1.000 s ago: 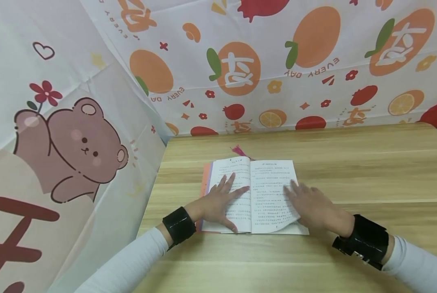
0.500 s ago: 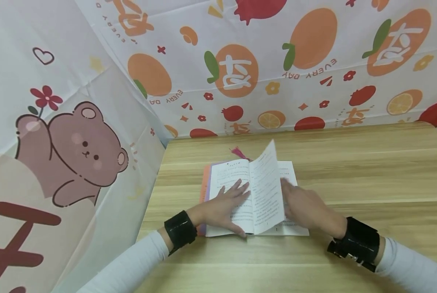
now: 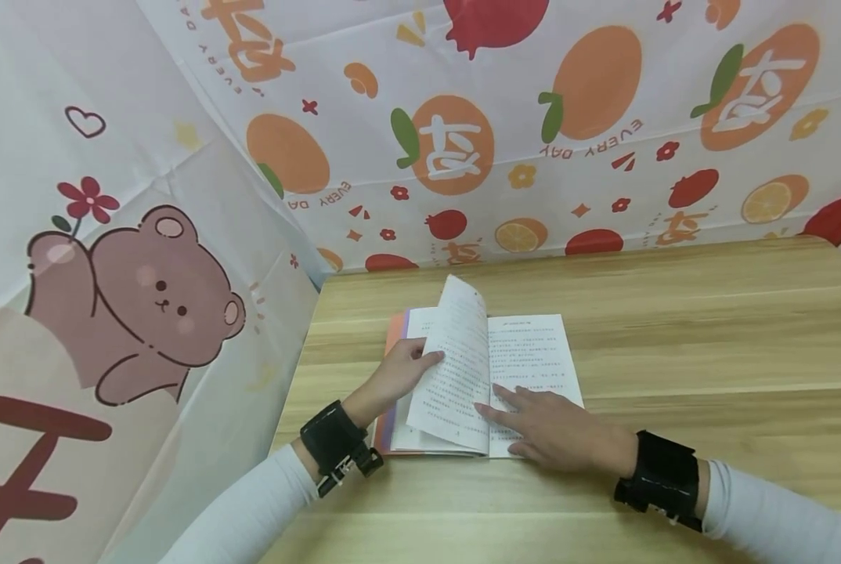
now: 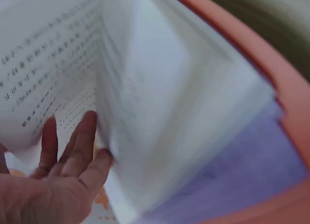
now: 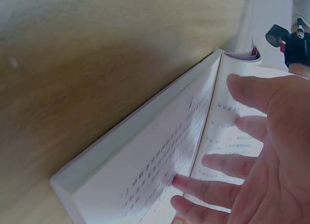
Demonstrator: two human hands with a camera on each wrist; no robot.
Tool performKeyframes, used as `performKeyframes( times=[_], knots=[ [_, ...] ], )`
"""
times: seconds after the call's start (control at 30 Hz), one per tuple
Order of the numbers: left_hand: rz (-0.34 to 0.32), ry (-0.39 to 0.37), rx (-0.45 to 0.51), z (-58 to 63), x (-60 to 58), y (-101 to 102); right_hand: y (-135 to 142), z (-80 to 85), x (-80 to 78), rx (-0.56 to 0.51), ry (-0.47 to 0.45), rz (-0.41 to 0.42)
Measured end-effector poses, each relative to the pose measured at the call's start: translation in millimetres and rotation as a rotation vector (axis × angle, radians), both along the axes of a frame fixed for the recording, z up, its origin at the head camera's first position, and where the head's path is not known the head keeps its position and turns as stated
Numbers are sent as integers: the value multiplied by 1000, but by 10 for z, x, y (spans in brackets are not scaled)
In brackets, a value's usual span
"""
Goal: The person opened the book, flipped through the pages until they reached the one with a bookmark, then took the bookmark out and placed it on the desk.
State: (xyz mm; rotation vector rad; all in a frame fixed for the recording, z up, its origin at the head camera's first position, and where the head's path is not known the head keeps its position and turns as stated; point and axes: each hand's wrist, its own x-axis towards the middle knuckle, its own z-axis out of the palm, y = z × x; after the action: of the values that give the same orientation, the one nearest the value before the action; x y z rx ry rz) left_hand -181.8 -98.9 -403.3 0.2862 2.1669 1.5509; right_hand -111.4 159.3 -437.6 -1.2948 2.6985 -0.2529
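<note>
Book [image 3: 492, 376], just one, lies with its pages spread near the left end of one wooden table [image 3: 709, 337], between two hands. The left hand [image 3: 392, 372] pinches one raised leaf [image 3: 452, 376] at its outer edge, thumb on the near face and fingers behind. This leaf leans over the left page [image 3: 420, 319], joined at the spine. The right hand [image 3: 557, 427] has its fingers extended and spread, gripping nothing, the tips at the right page [image 3: 533, 352] beside the gutter; whether every tip touches cannot be told. Rows of small print cover the pages, too fine or blurred to read. Along the book's left side show an orange cover [image 4: 293, 107] and a purple sheet [image 4: 247, 161].

Each wrist wears one black band, left [image 3: 332, 435] and right [image 3: 663, 474], below a pale sleeve, left [image 3: 244, 505] and right [image 3: 759, 497].

Behind the table hangs a fruit-patterned cloth [image 3: 526, 94] with "EVERY DAY" printed upside down. To the left, a second cloth [image 3: 12, 196] bears one brown bear [image 3: 163, 290], one red flower [image 3: 88, 200] and one heart outline.
</note>
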Motion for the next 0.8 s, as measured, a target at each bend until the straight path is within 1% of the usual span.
performKeyframes(
  times=[0.03,0.1,0.17,0.23,0.3,0.4,0.5,0.57,0.67,0.8],
  knots=[
    [47,1,-15,-25,-6,-19,11,-7,6,-2,-3,0],
    [113,3,-38,-71,-5,-65,51,-22,16,-4,-8,-13],
    [145,14,-53,-114,8,-115,112,-30,27,-8,-22,-43],
    [159,27,-75,-159,27,-164,188,-35,38,7,-26,-78],
    [171,47,-117,-207,44,-213,255,-35,39,27,-28,-105],
    [195,88,-215,-297,40,-278,320,-35,26,41,-19,-110],
    [211,101,-289,-365,18,-325,347,-32,1,33,-17,-108],
    [211,96,-312,-387,3,-342,354,-22,-11,25,-20,-111],
    [213,75,-326,-389,-9,-351,361,-3,-16,24,-38,-121],
    [194,74,-360,-391,-25,-350,360,8,-11,37,-47,-119]
  ],
)
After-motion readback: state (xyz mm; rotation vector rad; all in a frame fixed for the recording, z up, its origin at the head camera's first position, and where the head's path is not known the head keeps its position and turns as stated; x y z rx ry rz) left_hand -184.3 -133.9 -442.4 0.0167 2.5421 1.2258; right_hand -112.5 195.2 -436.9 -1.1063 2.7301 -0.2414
